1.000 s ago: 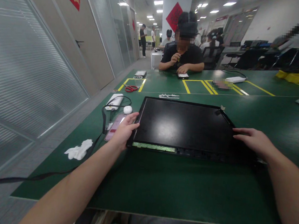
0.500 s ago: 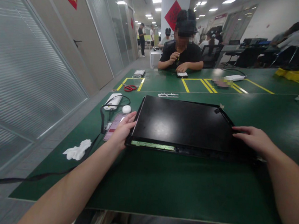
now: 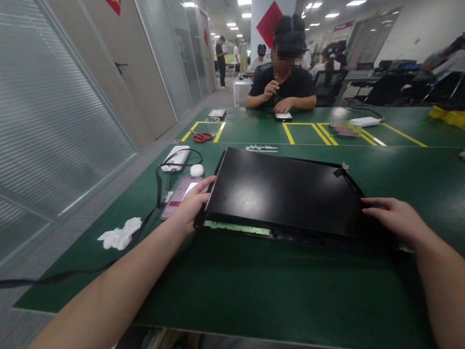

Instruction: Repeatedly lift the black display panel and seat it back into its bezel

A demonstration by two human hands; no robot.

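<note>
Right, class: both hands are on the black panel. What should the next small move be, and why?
Probably raise the near edge slightly, evenly with both hands. The left hand holds the black panel at its left edge, the right hand lies on its right side, and a green strip shows under the near edge, so it seems loose there.

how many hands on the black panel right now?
2. Left hand grips the black panel at its left edge, beside the phone; right hand lies flat on its right side. The person opposite has no hand on it.
</note>
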